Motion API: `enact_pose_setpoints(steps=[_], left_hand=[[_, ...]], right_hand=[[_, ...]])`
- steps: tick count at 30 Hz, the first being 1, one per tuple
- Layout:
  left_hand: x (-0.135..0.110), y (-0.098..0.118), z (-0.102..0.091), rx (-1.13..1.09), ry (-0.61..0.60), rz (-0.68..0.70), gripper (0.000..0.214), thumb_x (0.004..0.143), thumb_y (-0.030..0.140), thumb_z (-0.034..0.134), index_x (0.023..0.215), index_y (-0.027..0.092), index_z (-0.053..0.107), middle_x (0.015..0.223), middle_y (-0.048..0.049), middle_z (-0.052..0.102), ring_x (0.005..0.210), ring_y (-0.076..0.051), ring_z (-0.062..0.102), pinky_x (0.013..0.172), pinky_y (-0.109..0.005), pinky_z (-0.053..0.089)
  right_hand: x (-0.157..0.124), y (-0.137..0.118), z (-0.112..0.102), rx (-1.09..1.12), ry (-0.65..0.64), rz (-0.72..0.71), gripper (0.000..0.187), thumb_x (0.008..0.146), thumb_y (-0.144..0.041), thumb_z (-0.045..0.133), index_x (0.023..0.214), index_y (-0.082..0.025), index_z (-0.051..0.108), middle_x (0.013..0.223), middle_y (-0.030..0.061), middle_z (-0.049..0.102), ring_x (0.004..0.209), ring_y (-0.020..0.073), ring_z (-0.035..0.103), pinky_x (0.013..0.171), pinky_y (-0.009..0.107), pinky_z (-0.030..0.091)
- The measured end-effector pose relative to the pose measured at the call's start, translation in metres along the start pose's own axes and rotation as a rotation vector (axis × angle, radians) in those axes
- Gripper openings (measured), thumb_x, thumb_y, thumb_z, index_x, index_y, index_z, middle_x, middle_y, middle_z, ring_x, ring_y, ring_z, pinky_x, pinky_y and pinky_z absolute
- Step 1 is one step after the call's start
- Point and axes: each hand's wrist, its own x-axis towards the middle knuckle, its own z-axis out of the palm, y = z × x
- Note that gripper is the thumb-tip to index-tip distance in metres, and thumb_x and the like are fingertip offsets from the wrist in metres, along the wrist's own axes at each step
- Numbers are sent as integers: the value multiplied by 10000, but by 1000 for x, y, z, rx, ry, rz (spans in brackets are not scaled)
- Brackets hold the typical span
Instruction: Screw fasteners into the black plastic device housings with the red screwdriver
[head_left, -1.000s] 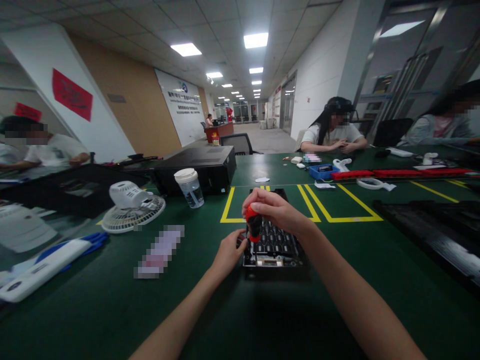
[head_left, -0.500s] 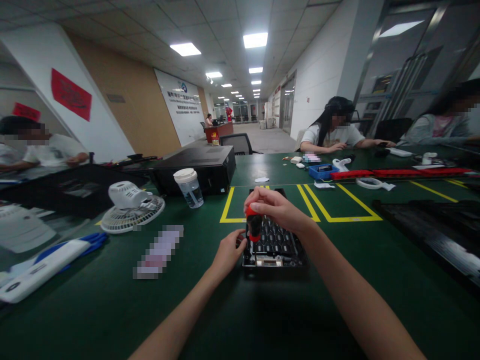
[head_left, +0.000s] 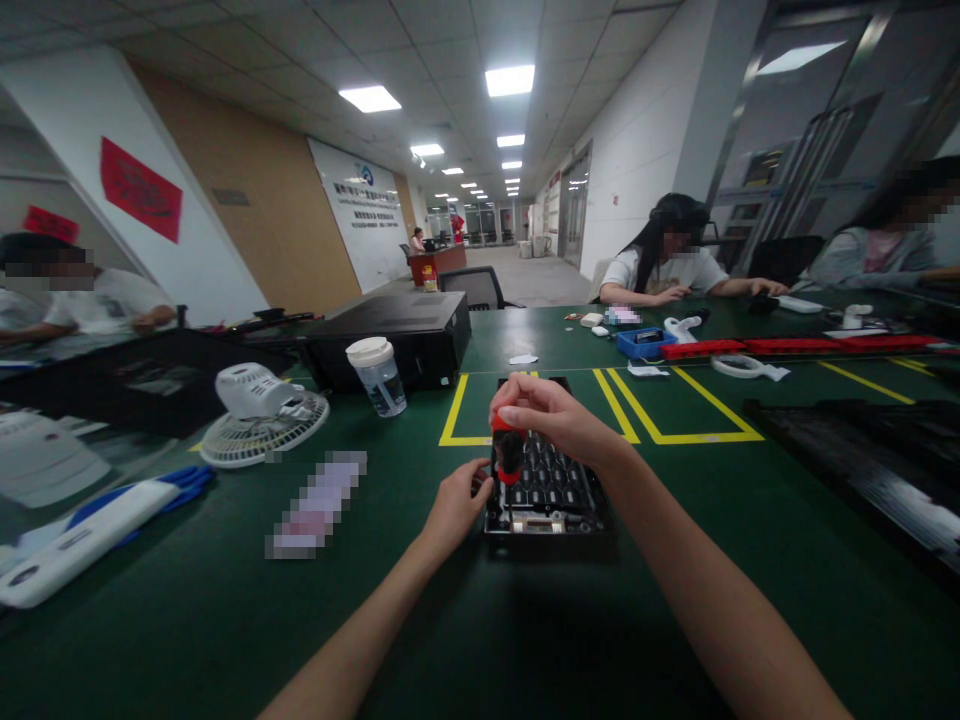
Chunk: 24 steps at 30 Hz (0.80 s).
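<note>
"What could we read on the large white rectangular wall panel?"
"Nothing for certain. We saw a round blue-toned logo at its top, with rows of dark Chinese characters below and one smaller line in Latin letters, all too blurred for us to spell out."
"And the red paper sheet on the slanting white pillar?"
"We saw darker marks on it, but we couldn't read them."
"The black box-shaped case?"
"We found only a small white sticker near its lower corner, too tiny to read."
</note>
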Motion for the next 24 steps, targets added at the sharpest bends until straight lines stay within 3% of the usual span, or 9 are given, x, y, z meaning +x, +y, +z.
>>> enact_pose_setpoints(steps=[24], left_hand=[[0,-3,1,-6,12,30,301,799,264,440,1064,181,558,866,-30,634,737,-141,585,707,-262,446]], right_hand=[[-3,-7,3,-128,-22,10,157,766,-264,597,761,-136,507,732,-9,505,656,73,509,587,197,415]])
